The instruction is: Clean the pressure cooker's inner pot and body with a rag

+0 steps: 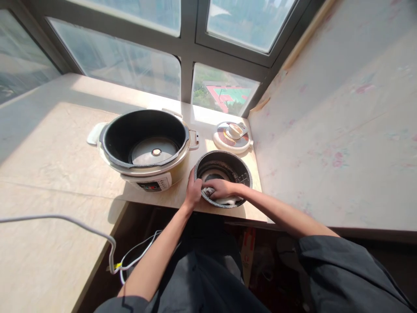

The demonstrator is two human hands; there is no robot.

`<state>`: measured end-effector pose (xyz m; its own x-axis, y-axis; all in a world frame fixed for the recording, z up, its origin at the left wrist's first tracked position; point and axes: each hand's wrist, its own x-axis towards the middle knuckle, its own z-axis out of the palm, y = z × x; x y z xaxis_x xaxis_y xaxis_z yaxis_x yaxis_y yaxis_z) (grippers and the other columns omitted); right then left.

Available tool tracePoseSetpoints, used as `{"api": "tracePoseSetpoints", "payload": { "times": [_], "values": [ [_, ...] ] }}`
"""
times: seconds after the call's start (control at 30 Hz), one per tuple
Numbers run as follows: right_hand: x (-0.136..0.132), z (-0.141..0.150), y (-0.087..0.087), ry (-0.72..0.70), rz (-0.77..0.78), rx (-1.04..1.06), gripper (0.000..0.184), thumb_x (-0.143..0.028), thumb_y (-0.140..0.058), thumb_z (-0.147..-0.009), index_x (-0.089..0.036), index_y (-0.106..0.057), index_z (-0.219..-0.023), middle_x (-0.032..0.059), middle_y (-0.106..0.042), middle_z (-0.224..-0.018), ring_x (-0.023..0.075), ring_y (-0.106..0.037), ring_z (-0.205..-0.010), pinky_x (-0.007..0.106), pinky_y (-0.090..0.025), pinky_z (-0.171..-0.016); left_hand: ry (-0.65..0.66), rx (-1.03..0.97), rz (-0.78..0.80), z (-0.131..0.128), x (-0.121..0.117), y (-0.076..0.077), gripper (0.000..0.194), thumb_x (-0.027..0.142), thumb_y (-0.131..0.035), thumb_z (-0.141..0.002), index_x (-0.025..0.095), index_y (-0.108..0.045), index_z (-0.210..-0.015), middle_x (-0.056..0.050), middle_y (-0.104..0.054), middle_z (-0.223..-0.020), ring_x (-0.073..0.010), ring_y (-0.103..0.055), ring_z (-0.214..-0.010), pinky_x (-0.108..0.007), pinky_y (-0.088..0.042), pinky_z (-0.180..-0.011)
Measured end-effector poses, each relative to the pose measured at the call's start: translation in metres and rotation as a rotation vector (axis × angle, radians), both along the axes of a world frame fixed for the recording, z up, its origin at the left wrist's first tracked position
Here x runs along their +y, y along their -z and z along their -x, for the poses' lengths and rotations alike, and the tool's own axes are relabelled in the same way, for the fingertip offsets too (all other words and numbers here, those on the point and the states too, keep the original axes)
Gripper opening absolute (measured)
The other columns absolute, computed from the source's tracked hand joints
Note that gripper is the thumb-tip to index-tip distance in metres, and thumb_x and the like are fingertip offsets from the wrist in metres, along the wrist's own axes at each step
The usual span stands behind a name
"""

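A dark inner pot [243, 178] with level marks on its wall sits near the front edge of the counter. My left hand [194, 188] grips its left rim, thumb over the edge. Inside the pot, my right hand [222, 188] is closed on a crumpled pale cloth [208, 191], pressed against the left inner wall. More pale material lies along the pot's bottom, partly hidden by my right forearm. To the left stands the white electric pressure cooker body [146, 171], uncovered, with a metal heating plate [154, 150] showing inside.
Behind the pot, a round cooker lid [233, 135] lies by the papered wall [339, 113]. Windows [130, 56] rise behind the stone counter [55, 152]. A grey cord [81, 224] crosses the counter at left and loops over its edge.
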<state>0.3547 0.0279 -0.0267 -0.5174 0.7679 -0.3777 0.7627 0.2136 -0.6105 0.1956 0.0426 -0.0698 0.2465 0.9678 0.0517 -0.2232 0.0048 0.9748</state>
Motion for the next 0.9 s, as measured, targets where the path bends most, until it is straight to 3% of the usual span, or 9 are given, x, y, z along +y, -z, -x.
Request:
{"api": "tracePoseSetpoints", "payload": {
  "times": [0.1,0.17,0.33,0.53,0.73,0.9],
  "values": [
    [-0.007,-0.011,-0.009,-0.169,0.006,-0.244,0.033,-0.018,-0.073,-0.079,-0.018,-0.070,-0.112,0.0094,-0.071,-0.112,0.0256,-0.066,-0.104,0.030,-0.048,-0.083,-0.029,0.042,-0.005,0.000,-0.001,-0.003,0.062,0.016,-0.050,-0.074,0.020,-0.064,-0.134,-0.007,-0.071,-0.131,-0.0287,-0.061,-0.131,-0.048,-0.039,-0.122],
    [-0.006,-0.019,-0.015,-0.184,-0.013,-0.422,0.034,-0.019,-0.070,-0.083,-0.019,-0.071,-0.117,0.0124,-0.071,-0.116,0.0286,-0.067,-0.107,0.032,-0.049,-0.081,-0.013,0.065,-0.010,0.002,0.001,-0.004,0.062,0.016,-0.050,-0.074,0.019,-0.065,-0.134,-0.008,-0.069,-0.136,-0.0297,-0.057,-0.136,-0.048,-0.037,-0.124],
    [0.004,-0.032,-0.017,0.091,-0.053,-0.674,0.040,-0.017,-0.065,-0.086,-0.017,-0.066,-0.127,0.0173,-0.070,-0.123,0.0335,-0.069,-0.108,0.040,-0.052,-0.086,0.056,0.058,-0.037,0.006,0.004,-0.007,0.063,0.014,-0.051,-0.075,0.018,-0.064,-0.136,-0.009,-0.068,-0.138,-0.0295,-0.058,-0.136,-0.049,-0.039,-0.123],
    [0.017,-0.018,-0.002,0.338,-0.144,-0.652,0.036,-0.020,-0.049,-0.097,-0.017,-0.058,-0.132,0.0195,-0.064,-0.133,0.0355,-0.062,-0.123,0.044,-0.049,-0.098,0.028,0.041,-0.029,0.001,0.004,-0.007,0.062,0.011,-0.049,-0.074,0.018,-0.064,-0.133,-0.009,-0.068,-0.138,-0.0285,-0.059,-0.134,-0.048,-0.039,-0.123],
    [0.040,0.009,0.019,0.630,-0.073,-0.597,0.042,-0.031,-0.047,-0.097,-0.013,-0.052,-0.135,0.0214,-0.068,-0.128,0.0354,-0.070,-0.112,0.039,-0.054,-0.088,0.009,0.061,0.018,-0.001,0.006,-0.003,0.066,0.008,-0.051,-0.069,0.017,-0.062,-0.133,-0.009,-0.069,-0.136,-0.0277,-0.060,-0.133,-0.046,-0.040,-0.123],
    [0.038,0.030,0.022,0.599,-0.008,-0.370,0.049,-0.030,-0.052,-0.093,-0.011,-0.051,-0.138,0.0202,-0.068,-0.133,0.0335,-0.069,-0.118,0.036,-0.053,-0.092,-0.055,0.070,0.023,-0.002,0.003,-0.004,0.062,0.010,-0.051,-0.070,0.018,-0.067,-0.129,-0.008,-0.071,-0.132,-0.0281,-0.062,-0.129,-0.045,-0.043,-0.121]
  ]
}}
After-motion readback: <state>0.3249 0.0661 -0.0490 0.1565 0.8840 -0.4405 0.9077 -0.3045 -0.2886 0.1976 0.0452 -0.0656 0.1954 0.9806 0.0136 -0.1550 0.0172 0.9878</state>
